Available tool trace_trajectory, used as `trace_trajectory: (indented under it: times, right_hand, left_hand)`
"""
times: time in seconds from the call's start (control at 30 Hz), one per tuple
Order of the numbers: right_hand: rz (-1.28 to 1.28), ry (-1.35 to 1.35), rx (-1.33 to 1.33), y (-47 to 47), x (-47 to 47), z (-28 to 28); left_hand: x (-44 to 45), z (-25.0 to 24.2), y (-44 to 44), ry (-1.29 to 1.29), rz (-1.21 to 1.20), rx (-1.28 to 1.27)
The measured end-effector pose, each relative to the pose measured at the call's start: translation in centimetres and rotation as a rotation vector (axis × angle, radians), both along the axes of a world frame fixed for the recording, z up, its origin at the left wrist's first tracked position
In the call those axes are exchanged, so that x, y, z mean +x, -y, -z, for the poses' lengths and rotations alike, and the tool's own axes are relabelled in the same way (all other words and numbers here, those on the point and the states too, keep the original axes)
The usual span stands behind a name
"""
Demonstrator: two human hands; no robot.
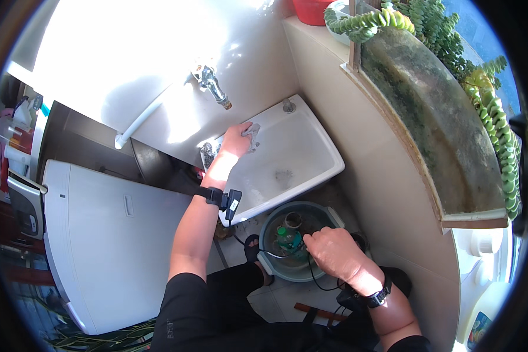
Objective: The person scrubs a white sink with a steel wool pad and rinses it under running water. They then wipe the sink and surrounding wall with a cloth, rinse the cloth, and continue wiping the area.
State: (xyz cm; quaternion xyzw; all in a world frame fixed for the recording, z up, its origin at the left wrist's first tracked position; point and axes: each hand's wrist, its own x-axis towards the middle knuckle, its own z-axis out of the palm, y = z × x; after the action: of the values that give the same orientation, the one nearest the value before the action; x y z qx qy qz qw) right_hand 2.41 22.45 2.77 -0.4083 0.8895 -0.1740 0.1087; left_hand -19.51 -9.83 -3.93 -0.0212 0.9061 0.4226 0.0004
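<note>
My left hand point(237, 140) reaches over the back left of a white ceramic sink point(308, 141), its fingers closed on a grey rag point(251, 135) that lies against the sink's inner side. A dark metal scouring pad point(208, 154) sits on the sink's left corner. My right hand point(332, 253) hovers above the right part of a grey-blue plastic basin point(270, 220), fingers curled; whether they hold anything is hidden. A clear bottle with a green cap point(282, 231) and a glass jar point(293, 220) are in the basin. Cables from the wrist devices hang near it.
A chrome faucet point(213, 88) juts from the wall above the sink. To the left stands a white washing machine point(110, 242). A tiled ledge with a stone-like slab point(427, 123) and succulents point(497, 127) borders the right. My sandalled foot point(251, 248) is beside the basin.
</note>
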Motion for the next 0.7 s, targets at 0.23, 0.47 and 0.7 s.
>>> trace_trajectory:
  times: [0.23,0.47,0.7]
  right_hand:
    - [0.080,-0.004,0.015,1.3,-0.3,0.8]
    - [0.233,-0.248,-0.230,3.8,-1.0,1.1]
    - [0.289,-0.058,-0.427,11.1,-2.2,2.3]
  left_hand:
    - [15.0,-8.5,-3.4,0.050,-0.025,0.899]
    - [19.1,-7.1,-3.4,-0.165,-0.423,1.475]
    - [21.5,-7.6,2.7,-0.226,-0.638,1.891]
